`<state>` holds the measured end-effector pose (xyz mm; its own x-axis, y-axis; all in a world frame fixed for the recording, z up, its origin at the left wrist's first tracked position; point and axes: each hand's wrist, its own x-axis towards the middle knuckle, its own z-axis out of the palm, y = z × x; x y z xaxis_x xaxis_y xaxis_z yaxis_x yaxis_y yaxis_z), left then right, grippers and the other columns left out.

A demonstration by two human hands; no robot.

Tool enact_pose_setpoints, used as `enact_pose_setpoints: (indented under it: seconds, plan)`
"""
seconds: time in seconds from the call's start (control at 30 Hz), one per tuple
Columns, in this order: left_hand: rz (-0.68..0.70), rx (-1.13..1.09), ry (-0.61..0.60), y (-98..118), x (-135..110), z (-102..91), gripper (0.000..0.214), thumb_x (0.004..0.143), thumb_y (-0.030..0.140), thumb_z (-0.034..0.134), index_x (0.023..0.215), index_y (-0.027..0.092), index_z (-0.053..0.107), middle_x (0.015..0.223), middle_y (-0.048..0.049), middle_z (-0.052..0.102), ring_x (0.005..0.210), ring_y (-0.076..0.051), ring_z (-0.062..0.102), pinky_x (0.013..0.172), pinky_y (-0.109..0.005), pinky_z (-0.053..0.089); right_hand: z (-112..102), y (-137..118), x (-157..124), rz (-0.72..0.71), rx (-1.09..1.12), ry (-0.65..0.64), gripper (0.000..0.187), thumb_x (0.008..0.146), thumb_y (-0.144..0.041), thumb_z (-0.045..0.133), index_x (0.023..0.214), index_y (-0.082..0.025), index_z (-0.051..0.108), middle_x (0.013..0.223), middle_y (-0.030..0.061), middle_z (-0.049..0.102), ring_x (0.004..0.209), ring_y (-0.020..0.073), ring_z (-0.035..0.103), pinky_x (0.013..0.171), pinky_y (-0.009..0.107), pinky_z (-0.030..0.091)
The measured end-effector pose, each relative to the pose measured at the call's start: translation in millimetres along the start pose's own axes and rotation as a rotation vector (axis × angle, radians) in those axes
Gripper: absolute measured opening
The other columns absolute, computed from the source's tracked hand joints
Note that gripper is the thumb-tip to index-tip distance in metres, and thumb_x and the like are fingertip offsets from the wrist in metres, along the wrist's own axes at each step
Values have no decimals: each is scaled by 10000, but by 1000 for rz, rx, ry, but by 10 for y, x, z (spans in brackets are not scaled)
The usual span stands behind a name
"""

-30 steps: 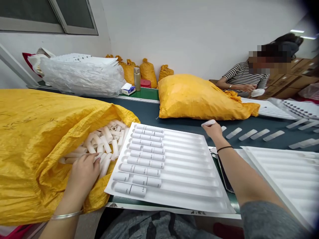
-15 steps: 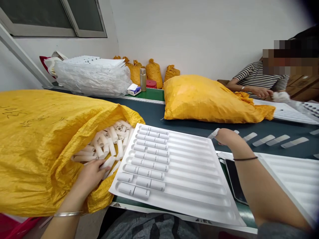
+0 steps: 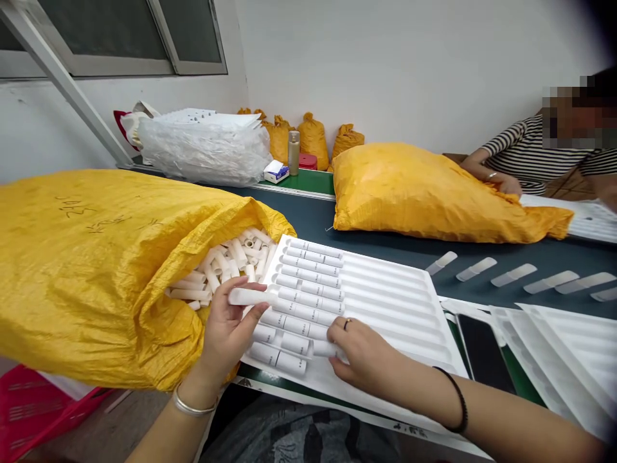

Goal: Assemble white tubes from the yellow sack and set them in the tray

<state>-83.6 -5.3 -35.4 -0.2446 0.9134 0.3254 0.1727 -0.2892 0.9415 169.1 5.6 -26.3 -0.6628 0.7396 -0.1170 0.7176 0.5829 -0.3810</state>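
A white moulded tray (image 3: 385, 302) lies in front of me, its left grooves filled with white tubes (image 3: 308, 276). My left hand (image 3: 229, 331) is closed on one white tube (image 3: 248, 296) at the tray's left edge, just outside the open yellow sack (image 3: 96, 257) full of loose white tubes (image 3: 231, 257). My right hand (image 3: 364, 354) rests on the tray's near rows, fingers pinched on a white tube (image 3: 324, 348) lying in a groove.
A second yellow sack (image 3: 424, 193) lies across the dark belt, with white tubes (image 3: 511, 275) spaced along the belt. A person in a striped top (image 3: 535, 154) sits at far right. Stacked empty trays (image 3: 569, 347) and a phone (image 3: 482, 350) lie right; a bagged tray stack (image 3: 207, 148) sits behind.
My left hand came out of the sack holding a tube. My right hand drew back from the belt with a tube and set it down onto the tray's near row. The view shifted left.
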Motion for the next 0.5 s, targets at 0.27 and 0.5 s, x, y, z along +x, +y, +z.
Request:
enact_pose_setpoints:
  seconds: [0.27,0.5]
  plan:
    - [-375,-576,-18,103,-91,225,519,725,330,766,1165,226,512,987,-35,687,896,-143,667,826,-279,546,-275,-42,166,24,1061,215,284,844,-367,603,1045,-177,537,714,-6,546,595,120,529,539,253,444]
    - [-361,-118,-147,98,-107,105,403,690,392,775,982,135,670,705,-8,635,600,-110,562,553,-217,471,-396,110,165,-293,473,595,237,891,-212,576,1124,-222,621,1058,99,657,989,207,624,853,360,525]
